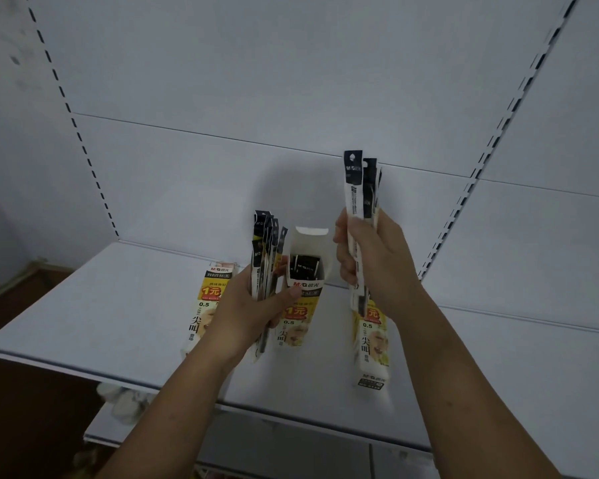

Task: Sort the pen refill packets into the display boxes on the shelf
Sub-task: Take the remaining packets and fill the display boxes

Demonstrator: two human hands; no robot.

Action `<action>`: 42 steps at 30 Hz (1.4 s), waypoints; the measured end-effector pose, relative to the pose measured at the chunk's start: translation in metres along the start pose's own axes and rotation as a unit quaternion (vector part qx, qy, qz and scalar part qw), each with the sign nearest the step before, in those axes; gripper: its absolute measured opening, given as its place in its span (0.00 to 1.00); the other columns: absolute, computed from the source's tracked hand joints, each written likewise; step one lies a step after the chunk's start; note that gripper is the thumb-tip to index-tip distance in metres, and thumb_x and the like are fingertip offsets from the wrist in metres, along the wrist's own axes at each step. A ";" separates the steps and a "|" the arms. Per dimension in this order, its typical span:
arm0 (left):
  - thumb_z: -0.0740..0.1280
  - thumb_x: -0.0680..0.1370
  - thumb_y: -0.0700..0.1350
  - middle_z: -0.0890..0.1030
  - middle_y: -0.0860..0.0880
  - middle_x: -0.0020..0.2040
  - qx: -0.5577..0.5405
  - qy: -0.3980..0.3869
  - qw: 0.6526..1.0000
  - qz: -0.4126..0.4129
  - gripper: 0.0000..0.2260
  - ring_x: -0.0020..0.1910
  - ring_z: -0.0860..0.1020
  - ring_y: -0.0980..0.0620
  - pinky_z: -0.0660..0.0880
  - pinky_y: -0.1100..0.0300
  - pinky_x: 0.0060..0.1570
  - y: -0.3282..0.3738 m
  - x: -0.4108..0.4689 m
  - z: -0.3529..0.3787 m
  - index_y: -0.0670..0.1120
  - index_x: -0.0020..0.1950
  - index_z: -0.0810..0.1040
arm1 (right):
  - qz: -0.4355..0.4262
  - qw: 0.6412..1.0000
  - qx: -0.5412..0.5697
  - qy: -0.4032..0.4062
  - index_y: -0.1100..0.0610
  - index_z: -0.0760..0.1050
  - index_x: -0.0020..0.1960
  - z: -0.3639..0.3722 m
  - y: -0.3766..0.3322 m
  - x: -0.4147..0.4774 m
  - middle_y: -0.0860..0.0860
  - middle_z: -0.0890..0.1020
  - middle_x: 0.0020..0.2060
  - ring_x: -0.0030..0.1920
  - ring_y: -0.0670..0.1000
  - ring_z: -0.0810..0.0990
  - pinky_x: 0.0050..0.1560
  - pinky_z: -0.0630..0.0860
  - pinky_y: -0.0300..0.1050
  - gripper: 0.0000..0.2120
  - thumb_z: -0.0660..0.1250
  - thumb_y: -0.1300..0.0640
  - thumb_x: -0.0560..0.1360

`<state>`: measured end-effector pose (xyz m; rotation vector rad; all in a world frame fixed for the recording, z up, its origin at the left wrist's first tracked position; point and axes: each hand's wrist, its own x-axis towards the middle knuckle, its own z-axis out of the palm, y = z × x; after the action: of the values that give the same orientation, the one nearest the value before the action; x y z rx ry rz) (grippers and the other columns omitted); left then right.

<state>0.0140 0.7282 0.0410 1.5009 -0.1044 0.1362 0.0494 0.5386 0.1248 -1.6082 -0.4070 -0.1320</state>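
1. Pen refill packets point(355, 181): clamped upright in my right grip point(370, 264), 2 o'clock of the middle display box point(305, 316), seemingly for loading.
2. Spare bundle point(265, 257): my left grip point(253, 312) clamps it at 9 o'clock, thumb on the box, likely steadying it.

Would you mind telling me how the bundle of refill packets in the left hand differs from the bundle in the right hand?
The left bundle, gripped by the left hand, sits low beside the open middle box; the right bundle, in the right hand, is raised well above it. The left bundle's tops fan apart; the right bundle's sit closer together. Both stand upright, black-topped white packets.
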 end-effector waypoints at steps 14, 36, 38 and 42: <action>0.74 0.78 0.39 0.84 0.54 0.35 -0.001 0.003 1.000 -0.004 0.07 0.30 0.77 0.57 0.73 0.54 0.35 0.003 -0.003 0.002 0.47 0.53 0.81 | -0.067 0.983 -0.064 0.160 0.43 0.82 0.50 -0.006 -0.010 -0.008 0.47 0.89 0.44 0.41 0.44 0.83 0.42 0.81 0.43 0.11 0.62 0.51 0.86; 0.76 0.75 0.43 0.82 0.49 0.35 -0.004 -0.004 1.000 0.001 0.11 0.32 0.75 0.49 0.74 0.52 0.34 -0.003 -0.002 -0.004 0.48 0.57 0.84 | -0.124 0.981 -0.100 0.108 0.64 0.79 0.45 0.007 -0.010 -0.002 0.54 0.80 0.32 0.32 0.49 0.76 0.36 0.74 0.37 0.12 0.71 0.55 0.81; 0.76 0.76 0.42 0.81 0.48 0.34 -0.001 -0.002 1.000 0.001 0.09 0.32 0.74 0.48 0.74 0.52 0.35 -0.005 0.000 -0.005 0.49 0.56 0.84 | -0.125 0.982 -0.105 0.096 0.62 0.79 0.44 0.012 -0.009 0.000 0.54 0.78 0.31 0.32 0.52 0.76 0.36 0.74 0.38 0.11 0.71 0.56 0.81; 0.77 0.74 0.44 0.80 0.47 0.34 -0.013 -0.005 1.000 -0.001 0.10 0.32 0.74 0.47 0.73 0.51 0.35 -0.006 0.000 -0.005 0.49 0.55 0.84 | -0.137 0.980 -0.102 0.106 0.61 0.79 0.44 0.013 -0.014 0.001 0.54 0.80 0.32 0.33 0.53 0.78 0.37 0.75 0.41 0.10 0.71 0.56 0.81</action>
<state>0.0151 0.7329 0.0346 1.4750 -0.1112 0.1249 0.0435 0.5524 0.1375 -1.7120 -0.4572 -0.5659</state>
